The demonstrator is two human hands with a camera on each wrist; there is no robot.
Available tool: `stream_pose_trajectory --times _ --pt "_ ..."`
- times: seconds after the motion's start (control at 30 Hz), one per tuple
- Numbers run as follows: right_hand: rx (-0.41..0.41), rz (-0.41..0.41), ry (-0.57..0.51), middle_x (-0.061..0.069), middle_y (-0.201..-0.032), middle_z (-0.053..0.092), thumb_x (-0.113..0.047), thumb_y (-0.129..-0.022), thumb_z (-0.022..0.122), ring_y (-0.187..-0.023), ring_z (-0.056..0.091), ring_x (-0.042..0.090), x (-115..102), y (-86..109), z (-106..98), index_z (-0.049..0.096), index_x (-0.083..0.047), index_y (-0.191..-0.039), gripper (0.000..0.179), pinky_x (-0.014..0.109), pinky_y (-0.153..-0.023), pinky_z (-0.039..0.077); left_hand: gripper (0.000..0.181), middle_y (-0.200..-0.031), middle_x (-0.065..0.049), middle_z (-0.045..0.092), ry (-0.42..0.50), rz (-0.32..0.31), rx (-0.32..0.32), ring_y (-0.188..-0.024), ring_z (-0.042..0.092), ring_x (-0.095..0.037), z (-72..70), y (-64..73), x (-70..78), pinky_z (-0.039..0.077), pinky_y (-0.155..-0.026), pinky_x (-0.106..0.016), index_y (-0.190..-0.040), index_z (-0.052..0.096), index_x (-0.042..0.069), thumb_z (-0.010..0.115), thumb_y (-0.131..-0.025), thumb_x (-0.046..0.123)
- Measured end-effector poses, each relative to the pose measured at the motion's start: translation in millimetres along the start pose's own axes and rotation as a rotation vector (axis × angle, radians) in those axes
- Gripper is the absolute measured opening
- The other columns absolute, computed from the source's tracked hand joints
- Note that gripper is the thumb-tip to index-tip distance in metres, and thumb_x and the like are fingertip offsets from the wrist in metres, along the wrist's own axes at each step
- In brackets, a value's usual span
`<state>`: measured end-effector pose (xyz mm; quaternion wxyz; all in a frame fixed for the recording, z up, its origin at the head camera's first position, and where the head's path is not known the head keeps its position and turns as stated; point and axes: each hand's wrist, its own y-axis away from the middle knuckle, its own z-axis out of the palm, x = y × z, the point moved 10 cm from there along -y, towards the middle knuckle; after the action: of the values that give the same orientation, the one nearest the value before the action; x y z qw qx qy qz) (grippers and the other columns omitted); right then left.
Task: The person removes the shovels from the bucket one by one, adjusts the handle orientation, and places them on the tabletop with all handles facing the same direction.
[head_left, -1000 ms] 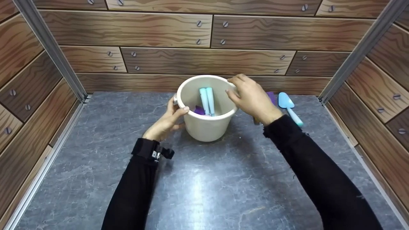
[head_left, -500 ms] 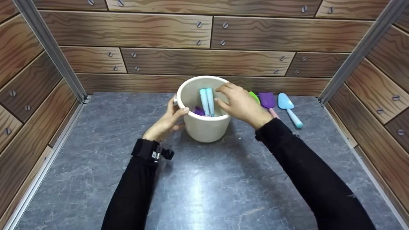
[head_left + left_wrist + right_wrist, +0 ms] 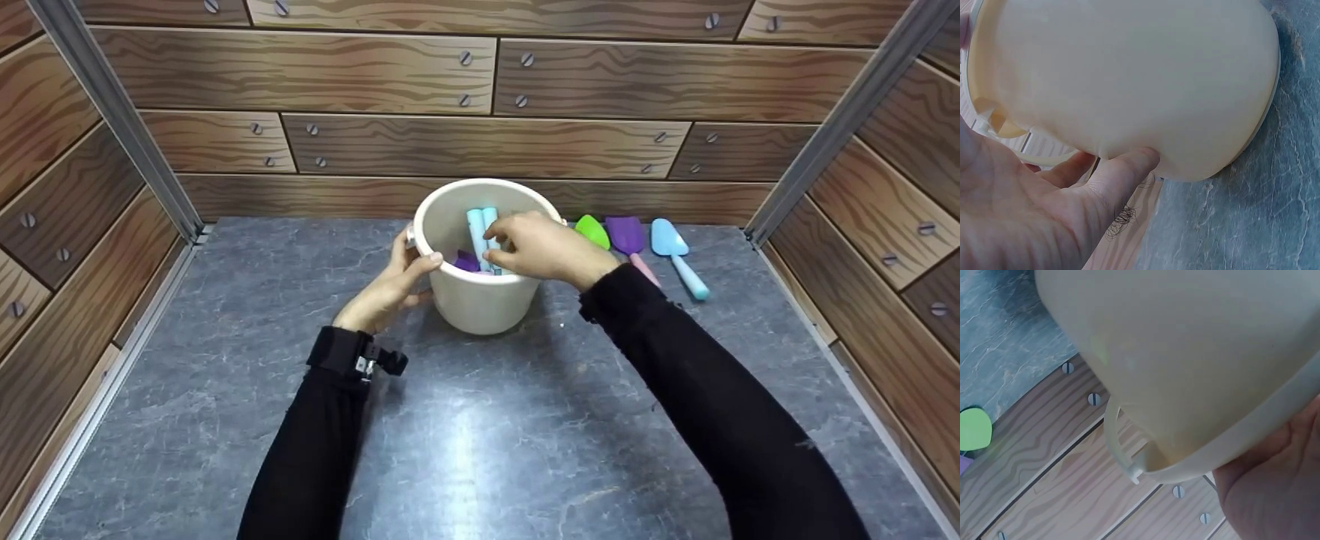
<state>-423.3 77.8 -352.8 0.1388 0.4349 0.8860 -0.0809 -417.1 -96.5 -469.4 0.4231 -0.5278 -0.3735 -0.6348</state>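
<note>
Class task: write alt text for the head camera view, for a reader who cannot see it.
A person's right hand reaches into a cream bucket at two light blue handles, while the left hand holds the bucket's side. Green, purple and blue toy spades lie on the grey table to the bucket's right.

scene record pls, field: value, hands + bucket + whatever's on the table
surface: grey marbled tabletop, wood-print walls around it
bucket: cream plastic bucket, upright near the back wall
bucket contents: two light blue handles leaning inside, a purple piece low down
left hand: left hand holds the bucket's side, thumb over the rim
right hand: right hand reaches into the bucket, fingers at the blue handles; grip unclear
right of bucket: green scoop, purple shovel, blue shovel, lying on the table
</note>
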Motion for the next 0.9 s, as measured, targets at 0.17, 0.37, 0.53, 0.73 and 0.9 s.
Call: stream_pose_trajectory --times 0.17,0.37,0.53,0.73,0.9 --pt "-0.149 0.054 0.023 0.023 -0.141 0.084 -0.034 -0.113 0.069 -0.136 0.079 0.04 1.3 -5.9 10.3 0.076 -0.002 -0.151 0.051 0.058 -0.121 0.064 0.114 -0.199 -0.019 0.003 -0.007 0.0 -0.007 -0.183 0.022 -0.046 0.2 1.5 0.2 0.037 -0.141 -0.079 -0.188 -0.01 0.025 0.07 -0.108 0.039" --pt "-0.276 0.086 0.096 0.015 -0.15 0.082 -0.046 -0.113 0.062 -0.144 0.075 0.039 1.8 -12.5 22.4 0.079 -0.013 -0.152 0.054 0.058 -0.125 0.06 0.113 -0.199 -0.018 0.002 -0.008 -0.007 -0.003 -0.182 0.023 -0.045 -0.1 1.5 -1.1 0.038 -0.141 -0.079 -0.188 -0.01 0.026 0.07 -0.109 0.039" --pt "-0.338 0.109 0.104 0.012 -0.153 0.08 -0.056 -0.113 0.055 -0.143 0.075 0.037 4.7 -14.7 32.2 0.08 -0.017 -0.151 0.06 0.058 -0.124 0.059 0.114 -0.2 -0.016 0.001 -0.015 -0.013 -0.003 -0.183 0.022 -0.044 0.5 1.0 -2.2 0.039 -0.141 -0.078 -0.188 -0.01 0.026 0.07 -0.108 0.04" --pt "-0.346 0.071 0.069 0.014 -0.156 0.079 -0.057 -0.112 0.056 -0.146 0.073 0.038 3.9 -17.6 35.1 0.079 -0.016 -0.152 0.061 0.056 -0.128 0.057 0.112 -0.199 -0.017 0.001 -0.004 -0.013 -0.004 -0.183 0.022 -0.044 0.3 0.2 -2.2 0.038 -0.141 -0.078 -0.188 -0.009 0.027 0.069 -0.109 0.038" --pt "-0.328 0.069 0.061 0.016 -0.154 0.079 -0.057 -0.109 0.063 -0.144 0.073 0.038 5.0 -20.2 33.6 0.079 -0.014 -0.15 0.062 0.056 -0.127 0.058 0.113 -0.199 -0.017 0.0 0.0 -0.015 -0.001 -0.184 0.021 -0.044 -0.7 1.6 -1.1 0.038 -0.141 -0.078 -0.188 -0.008 0.027 0.071 -0.108 0.039"
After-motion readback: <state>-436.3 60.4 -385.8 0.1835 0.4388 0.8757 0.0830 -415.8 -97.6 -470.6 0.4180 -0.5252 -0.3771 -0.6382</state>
